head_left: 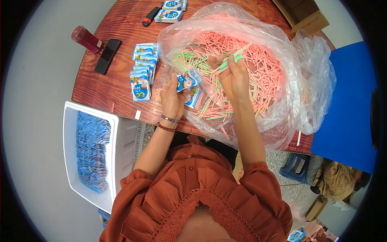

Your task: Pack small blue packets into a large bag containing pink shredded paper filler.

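Note:
My left hand (171, 98) is closed on a small blue-and-white packet (188, 80), pinched at its left end. A second packet of the same kind (193, 97) sits just below it, partly hidden; whether my fingers touch it I cannot tell. Over the large clear plastic bag (173, 34), my right hand (236, 78) grips a few thin green sticks (237, 59) between thumb and fingers. Beneath it, the spread-out bag holds a heap of thin pink sticks (266, 66), with green ones (193, 59) mixed in, mostly at the left.
Left of the bag, several packets (140, 85) lie overlapping. Beyond them are a phone (107, 56), a red bottle (86, 39), a box cutter (152, 16) and small boxes (168, 16). A white bin (115, 141) of packets stands lower left. A blue stool (296, 167) is lower right.

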A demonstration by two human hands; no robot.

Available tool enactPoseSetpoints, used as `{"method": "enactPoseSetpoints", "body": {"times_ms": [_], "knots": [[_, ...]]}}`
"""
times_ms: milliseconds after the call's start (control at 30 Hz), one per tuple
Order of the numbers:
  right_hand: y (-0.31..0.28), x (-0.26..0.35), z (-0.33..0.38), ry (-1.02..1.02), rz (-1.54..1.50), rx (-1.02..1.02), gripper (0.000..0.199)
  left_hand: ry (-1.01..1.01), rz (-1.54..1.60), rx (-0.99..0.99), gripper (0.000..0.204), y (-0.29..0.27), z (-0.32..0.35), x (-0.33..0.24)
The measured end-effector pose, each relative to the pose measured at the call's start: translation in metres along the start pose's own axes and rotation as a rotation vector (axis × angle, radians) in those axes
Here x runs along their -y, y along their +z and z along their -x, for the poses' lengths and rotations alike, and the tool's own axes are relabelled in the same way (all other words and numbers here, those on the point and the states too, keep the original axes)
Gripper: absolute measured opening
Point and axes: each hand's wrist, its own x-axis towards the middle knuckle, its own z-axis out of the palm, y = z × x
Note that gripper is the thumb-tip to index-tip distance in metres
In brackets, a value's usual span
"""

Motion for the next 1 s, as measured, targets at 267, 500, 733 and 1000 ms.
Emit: {"method": "enactPoseSetpoints", "body": {"times_ms": [267,500,733,1000], "knots": [[0.056,-0.014,0.028,-0.332,0.160,0.060,0.013,0.057,-0.073,-0.030,0.028,0.014,0.004,0.006],[0.054,-0.036,0.034,-0.334,0.357,0.003,0.013,0.047,-0.055,0.009,0.027,0.014,0.007,0.005],[0.054,-0.054,0.039,-0.378,0.496,-0.078,0.020,0.034,0.056,0.030,0.026,0.020,0.009,0.012],[0.052,-0.044,0.036,-0.211,0.448,-0.069,0.028,0.047,0.123,0.011,0.027,0.017,0.005,0.017]]}}
